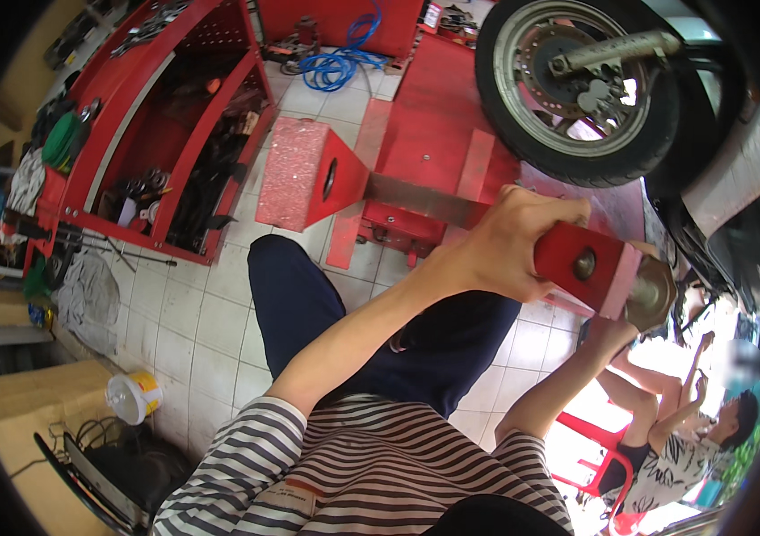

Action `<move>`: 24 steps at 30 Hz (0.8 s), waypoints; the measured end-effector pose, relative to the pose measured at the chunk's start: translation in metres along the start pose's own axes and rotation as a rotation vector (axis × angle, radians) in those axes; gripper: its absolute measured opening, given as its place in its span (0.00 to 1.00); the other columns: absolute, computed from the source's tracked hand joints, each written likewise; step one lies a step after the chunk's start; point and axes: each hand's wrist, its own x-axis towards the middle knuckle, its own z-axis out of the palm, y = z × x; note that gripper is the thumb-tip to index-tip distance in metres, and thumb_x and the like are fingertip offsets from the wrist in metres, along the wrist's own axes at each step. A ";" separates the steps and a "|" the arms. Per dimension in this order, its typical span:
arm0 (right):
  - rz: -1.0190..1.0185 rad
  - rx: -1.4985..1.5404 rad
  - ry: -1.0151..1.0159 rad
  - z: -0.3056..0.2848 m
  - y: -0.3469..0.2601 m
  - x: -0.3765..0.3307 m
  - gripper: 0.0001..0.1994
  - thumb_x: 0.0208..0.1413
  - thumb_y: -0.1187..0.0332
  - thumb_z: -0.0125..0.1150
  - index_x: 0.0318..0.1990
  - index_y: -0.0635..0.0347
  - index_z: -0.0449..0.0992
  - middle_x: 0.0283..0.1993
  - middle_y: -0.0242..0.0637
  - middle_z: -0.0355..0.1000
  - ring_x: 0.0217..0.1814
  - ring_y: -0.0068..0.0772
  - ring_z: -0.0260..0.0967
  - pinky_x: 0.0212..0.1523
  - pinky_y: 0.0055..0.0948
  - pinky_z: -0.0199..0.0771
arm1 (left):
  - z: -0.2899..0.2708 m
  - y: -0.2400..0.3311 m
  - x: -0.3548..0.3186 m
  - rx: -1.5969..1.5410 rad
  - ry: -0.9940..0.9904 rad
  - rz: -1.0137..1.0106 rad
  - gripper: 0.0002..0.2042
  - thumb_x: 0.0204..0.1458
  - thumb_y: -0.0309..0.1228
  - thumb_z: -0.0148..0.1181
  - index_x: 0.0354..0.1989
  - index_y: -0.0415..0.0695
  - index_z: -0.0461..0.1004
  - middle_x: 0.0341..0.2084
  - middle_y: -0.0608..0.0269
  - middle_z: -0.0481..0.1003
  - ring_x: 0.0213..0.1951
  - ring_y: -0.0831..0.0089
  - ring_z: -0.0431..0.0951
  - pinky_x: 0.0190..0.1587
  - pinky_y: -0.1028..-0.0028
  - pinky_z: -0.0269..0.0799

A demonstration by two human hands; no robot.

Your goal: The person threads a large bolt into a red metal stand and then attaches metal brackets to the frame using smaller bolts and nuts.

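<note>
My left hand (509, 241) is closed around the near side of a red metal block (581, 263) with a bolt head on its face. A dull metal piece (652, 297) forms the block's right end. My right hand (614, 332) is at that end, with most of its fingers hidden behind it. Left of my left hand runs a flat metal bar (424, 198), and a red wedge-shaped bracket (295, 174) with an oval hole is at its far-left end. Whether bar and block are one piece is hidden by my hand.
A motorcycle wheel (581, 85) stands at the back right over a red metal platform (433, 98). Blue hose (331, 71) lies coiled on the tiles. On the left is a red tool cabinet (170, 152); a white bucket (132, 397) stands below it. Another person (657, 420) sits at right.
</note>
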 end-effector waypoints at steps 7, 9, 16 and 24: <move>-0.037 0.403 0.110 0.004 -0.030 0.017 0.40 0.58 0.34 0.47 0.60 0.66 0.60 0.57 0.53 0.64 0.50 0.40 0.71 0.52 0.36 0.69 | -0.001 -0.009 0.007 0.001 0.021 0.060 0.22 0.31 0.22 0.64 0.41 0.36 0.71 0.21 0.60 0.71 0.18 0.69 0.68 0.25 0.77 0.64; -0.043 0.309 0.040 -0.002 -0.036 0.019 0.44 0.56 0.30 0.45 0.62 0.67 0.58 0.57 0.53 0.64 0.51 0.40 0.71 0.56 0.37 0.67 | -0.004 -0.008 0.009 0.018 0.011 0.077 0.26 0.31 0.22 0.64 0.46 0.34 0.71 0.22 0.60 0.71 0.17 0.73 0.66 0.24 0.79 0.62; 0.063 0.484 -0.146 -0.019 -0.052 0.040 0.41 0.55 0.38 0.56 0.60 0.69 0.60 0.59 0.53 0.63 0.54 0.46 0.69 0.56 0.40 0.68 | -0.008 -0.002 0.010 0.148 -0.020 0.065 0.31 0.32 0.24 0.64 0.52 0.31 0.69 0.18 0.63 0.66 0.16 0.78 0.60 0.21 0.77 0.56; 0.053 0.603 -0.241 -0.014 -0.041 0.032 0.41 0.51 0.36 0.61 0.56 0.69 0.64 0.53 0.48 0.65 0.51 0.38 0.71 0.52 0.33 0.70 | -0.005 -0.007 0.011 0.089 -0.034 0.093 0.27 0.33 0.25 0.64 0.47 0.29 0.68 0.19 0.61 0.65 0.17 0.71 0.62 0.23 0.76 0.59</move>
